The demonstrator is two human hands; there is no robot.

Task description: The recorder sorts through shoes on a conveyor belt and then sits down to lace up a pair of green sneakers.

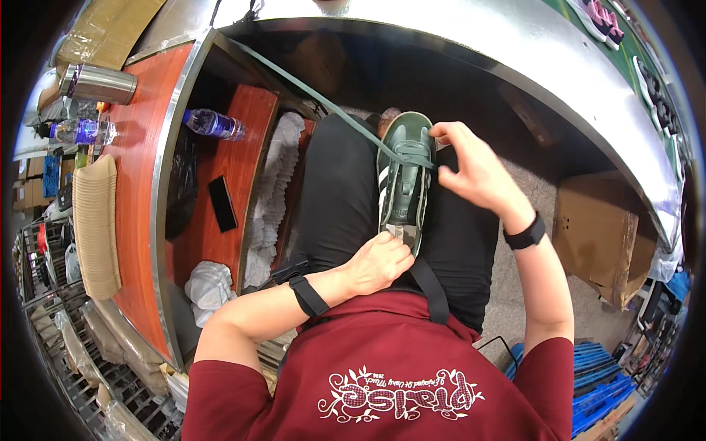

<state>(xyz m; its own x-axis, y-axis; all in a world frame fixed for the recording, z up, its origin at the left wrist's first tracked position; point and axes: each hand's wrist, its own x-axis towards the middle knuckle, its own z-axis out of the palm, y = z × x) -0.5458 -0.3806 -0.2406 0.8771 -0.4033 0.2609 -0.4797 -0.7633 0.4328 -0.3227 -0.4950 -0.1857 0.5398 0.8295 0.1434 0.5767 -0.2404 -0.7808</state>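
A dark green sneaker (400,192) with pale side stripes rests on my lap, its toe pointing away from me. My left hand (379,262) is closed at the heel end and grips it there. A flat green shoelace (316,97) lies across the upper part of the shoe and stretches taut toward the far left, up to the workbench edge. Beside the toe, my right hand (474,165) has thumb and forefinger apart. The forefinger tip meets the toe's right side, and the thumb is near the lace; its other fingers are partly hidden.
On the left, a red-brown cabinet (151,176) holds a phone (222,203), a water bottle (214,124) and white paper stacks (273,191). A steel tumbler (99,83) sits on top. A metal-topped workbench (471,33) curves ahead; a cardboard box (592,228) stands right.
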